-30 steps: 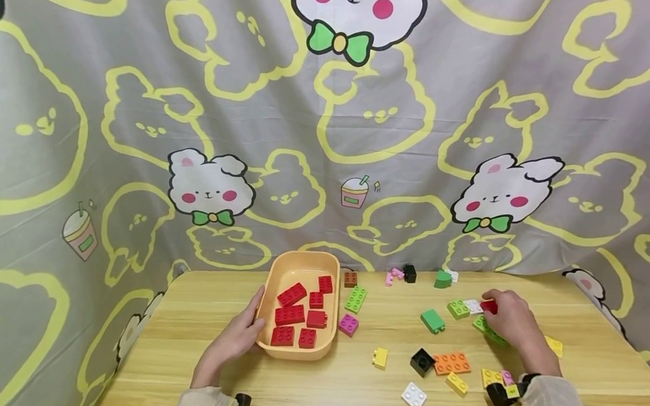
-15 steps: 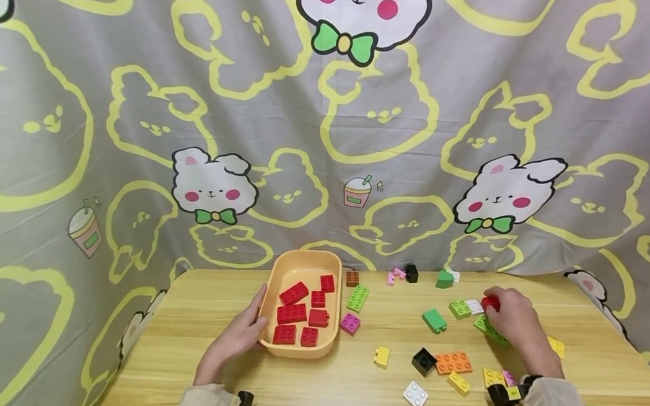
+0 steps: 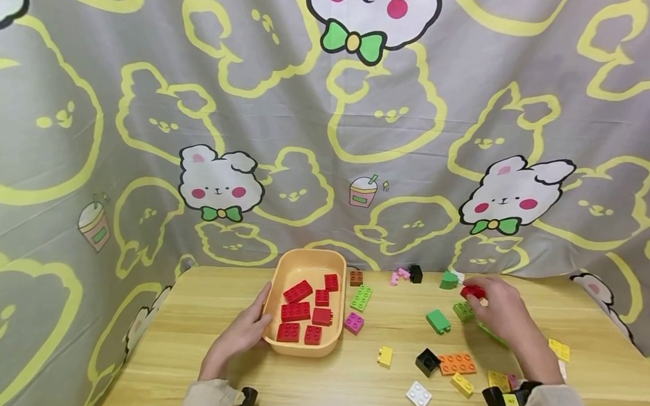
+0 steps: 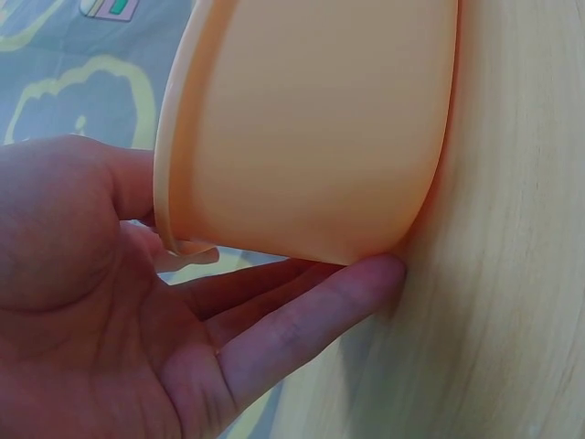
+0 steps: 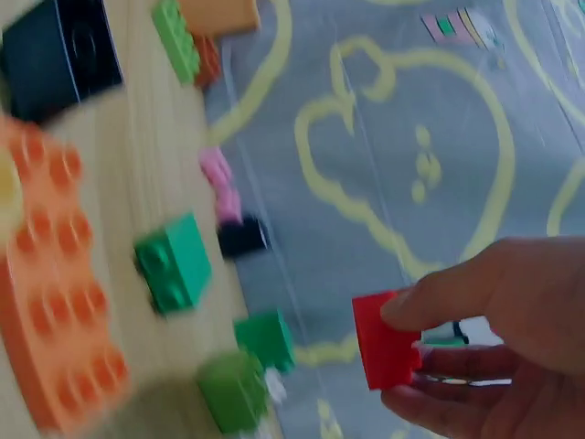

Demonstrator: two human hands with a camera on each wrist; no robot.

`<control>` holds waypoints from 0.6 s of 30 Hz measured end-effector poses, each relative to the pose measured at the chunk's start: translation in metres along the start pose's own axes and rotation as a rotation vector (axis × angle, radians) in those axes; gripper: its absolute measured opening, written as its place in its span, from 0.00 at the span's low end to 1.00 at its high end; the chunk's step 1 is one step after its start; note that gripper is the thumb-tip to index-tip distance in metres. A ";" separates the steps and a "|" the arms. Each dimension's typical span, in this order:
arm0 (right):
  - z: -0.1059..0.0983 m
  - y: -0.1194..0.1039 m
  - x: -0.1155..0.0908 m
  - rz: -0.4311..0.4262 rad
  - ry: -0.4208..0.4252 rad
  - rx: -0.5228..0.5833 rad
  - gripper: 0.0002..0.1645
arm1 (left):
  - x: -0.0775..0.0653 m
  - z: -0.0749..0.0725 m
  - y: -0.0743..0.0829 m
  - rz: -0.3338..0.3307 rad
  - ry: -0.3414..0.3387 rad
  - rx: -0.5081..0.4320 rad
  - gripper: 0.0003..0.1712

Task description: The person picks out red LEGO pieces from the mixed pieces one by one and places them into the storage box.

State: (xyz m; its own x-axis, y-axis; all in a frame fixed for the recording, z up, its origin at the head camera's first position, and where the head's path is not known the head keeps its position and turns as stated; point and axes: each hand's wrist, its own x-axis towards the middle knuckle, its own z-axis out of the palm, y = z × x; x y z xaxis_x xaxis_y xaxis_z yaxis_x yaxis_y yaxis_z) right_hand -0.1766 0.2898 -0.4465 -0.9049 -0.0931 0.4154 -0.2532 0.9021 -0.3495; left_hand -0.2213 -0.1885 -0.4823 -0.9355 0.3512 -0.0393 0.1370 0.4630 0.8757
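My left hand grips the left side of a light orange plastic tray, thumb over the rim. In the left wrist view, fingers lie along the outer wall of the tray. Several red toy bricks lie inside it. Over the right side of the table, my right hand pinches a red brick between thumb and fingers. The right wrist view shows this red brick held off the table. Beneath that hand are light green bricks, partly covered.
Loose bricks lie right of the tray: a magenta one, a long light green one, a green one, a black one, an orange one and a white one. A patterned curtain hangs behind the table.
My right hand has lifted the red brick from beside the white and light green bricks and moved it slightly left. My left hand stays on the tray. The head view has shifted a little.
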 end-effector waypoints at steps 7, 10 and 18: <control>0.025 -0.036 0.012 -0.093 -0.038 0.027 0.13 | -0.002 0.002 0.001 0.002 -0.011 -0.034 0.39; 0.034 -0.047 0.020 -0.176 0.002 0.011 0.13 | -0.003 0.002 0.002 0.000 -0.017 -0.077 0.38; 0.042 -0.077 0.036 -0.313 0.053 0.065 0.16 | -0.004 0.001 0.002 0.013 -0.033 -0.114 0.38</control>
State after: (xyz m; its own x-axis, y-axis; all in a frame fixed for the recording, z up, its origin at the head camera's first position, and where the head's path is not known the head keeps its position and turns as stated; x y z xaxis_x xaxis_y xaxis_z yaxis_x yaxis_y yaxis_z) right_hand -0.2041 0.1995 -0.4405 -0.7609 -0.3385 0.5536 -0.5394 0.8042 -0.2497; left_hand -0.2170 -0.1884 -0.4808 -0.9222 0.3843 -0.0422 0.1091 0.3634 0.9252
